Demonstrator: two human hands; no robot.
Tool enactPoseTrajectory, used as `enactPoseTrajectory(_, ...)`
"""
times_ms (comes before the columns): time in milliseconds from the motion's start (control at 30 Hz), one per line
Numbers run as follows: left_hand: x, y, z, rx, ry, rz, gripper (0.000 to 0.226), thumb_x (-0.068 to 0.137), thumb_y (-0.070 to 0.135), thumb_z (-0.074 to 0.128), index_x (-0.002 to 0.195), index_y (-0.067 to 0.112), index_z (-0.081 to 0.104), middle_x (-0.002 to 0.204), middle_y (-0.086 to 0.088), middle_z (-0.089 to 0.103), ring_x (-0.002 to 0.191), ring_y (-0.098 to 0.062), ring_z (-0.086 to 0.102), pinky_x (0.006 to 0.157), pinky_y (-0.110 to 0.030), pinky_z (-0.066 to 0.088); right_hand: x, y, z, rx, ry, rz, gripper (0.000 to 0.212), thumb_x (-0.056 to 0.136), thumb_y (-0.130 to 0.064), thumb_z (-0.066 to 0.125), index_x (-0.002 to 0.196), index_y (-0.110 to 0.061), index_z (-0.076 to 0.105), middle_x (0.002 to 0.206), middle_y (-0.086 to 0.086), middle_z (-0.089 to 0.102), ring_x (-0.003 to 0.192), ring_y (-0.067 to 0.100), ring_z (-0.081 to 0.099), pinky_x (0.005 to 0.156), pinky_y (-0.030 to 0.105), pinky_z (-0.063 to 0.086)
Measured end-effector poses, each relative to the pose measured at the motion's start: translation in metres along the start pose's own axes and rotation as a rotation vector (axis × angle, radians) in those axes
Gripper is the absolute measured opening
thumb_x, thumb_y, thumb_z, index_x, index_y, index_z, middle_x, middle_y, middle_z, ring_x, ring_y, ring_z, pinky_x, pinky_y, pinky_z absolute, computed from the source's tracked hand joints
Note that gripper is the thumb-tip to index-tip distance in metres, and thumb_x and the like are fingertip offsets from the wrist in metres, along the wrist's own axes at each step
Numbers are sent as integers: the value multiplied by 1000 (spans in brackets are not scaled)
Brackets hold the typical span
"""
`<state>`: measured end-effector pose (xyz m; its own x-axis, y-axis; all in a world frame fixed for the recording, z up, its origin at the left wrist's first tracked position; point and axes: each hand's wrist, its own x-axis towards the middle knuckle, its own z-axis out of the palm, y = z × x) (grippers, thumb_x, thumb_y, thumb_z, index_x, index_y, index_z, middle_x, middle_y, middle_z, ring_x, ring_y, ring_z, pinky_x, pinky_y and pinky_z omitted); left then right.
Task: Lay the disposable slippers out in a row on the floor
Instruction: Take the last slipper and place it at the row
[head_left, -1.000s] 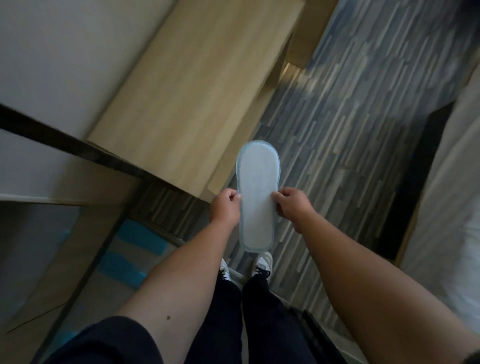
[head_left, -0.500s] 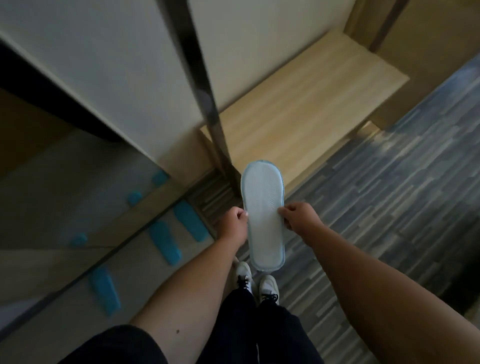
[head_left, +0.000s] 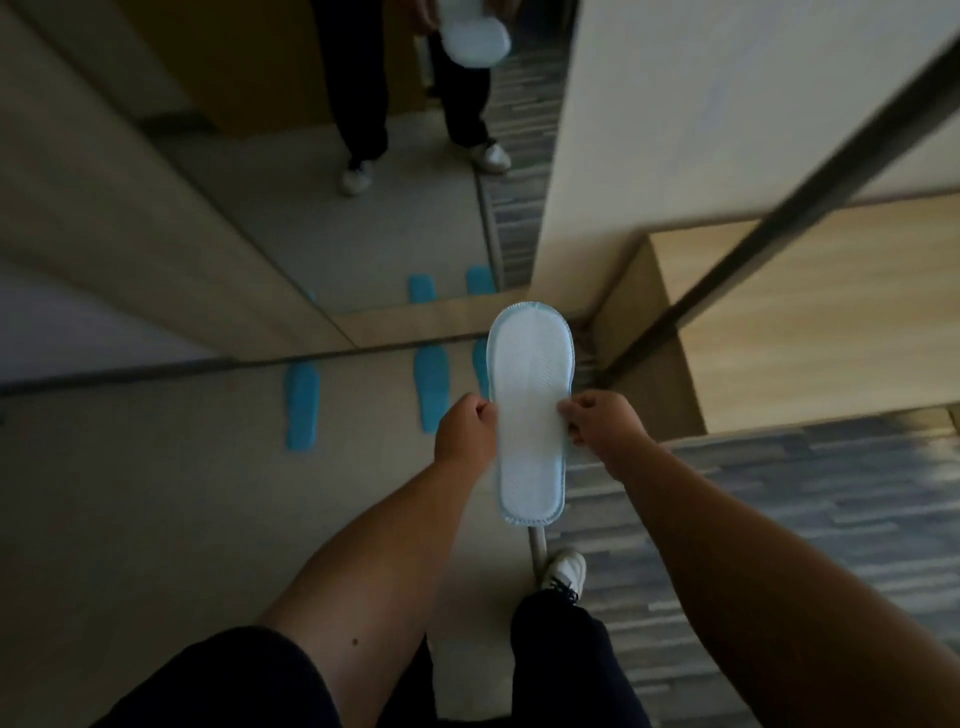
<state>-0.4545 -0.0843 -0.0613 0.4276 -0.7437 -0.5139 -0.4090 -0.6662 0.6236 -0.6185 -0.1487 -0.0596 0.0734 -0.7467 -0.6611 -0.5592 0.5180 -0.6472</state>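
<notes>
I hold a white disposable slipper (head_left: 530, 410) with a pale blue rim, sole side up, lengthwise in front of me above the floor. My left hand (head_left: 465, 434) pinches its left edge and my right hand (head_left: 602, 423) pinches its right edge. On the beige floor beyond lie blue slippers side by side along the foot of a mirror: one at the left (head_left: 302, 405), one in the middle (head_left: 431, 387), and a third (head_left: 480, 364) mostly hidden behind the held slipper.
A floor mirror (head_left: 322, 218) stands ahead and reflects legs, shoes and the slippers. A wooden bench (head_left: 821, 322) and a cream wall (head_left: 701, 104) fill the right. Striped grey carpet (head_left: 753, 519) meets the beige floor (head_left: 156, 519) by my white shoe (head_left: 563, 569).
My view has swung left from the bench towards the mirror, bringing the row of blue slippers on the floor straight ahead. Both hands keep the same grip on the white slipper.
</notes>
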Motion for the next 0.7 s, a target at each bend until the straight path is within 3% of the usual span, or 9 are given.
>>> enactPoseTrajectory(200,19,-108,-120,-57,85,-77,21,93,23,46,90,8,60,93,-14,66,84,-29,58,66,-29,39,-18,-60,152,-63,-81,-4,19,90,-19,64,81,-3,68,68,10,65,61,21,59,62,33,51)
enactPoseTrajectory(433,25,-247,-269,-89,258,-167,21,93,24,48,89,9,62,95,-17,68,88,-32,60,67,-30,36,-58,-134,345,-96,-239,-20,23,90,-14,62,67,-11,59,66,9,62,57,19,58,60,31,49)
enactPoseTrajectory(700,39,-342,-368,-152,399,-313,21,94,24,44,89,12,61,91,-13,67,76,-25,54,64,-29,38,-66,-198,485,-204,-363,-87,19,89,-15,63,70,-11,62,68,9,64,56,16,58,54,26,48)
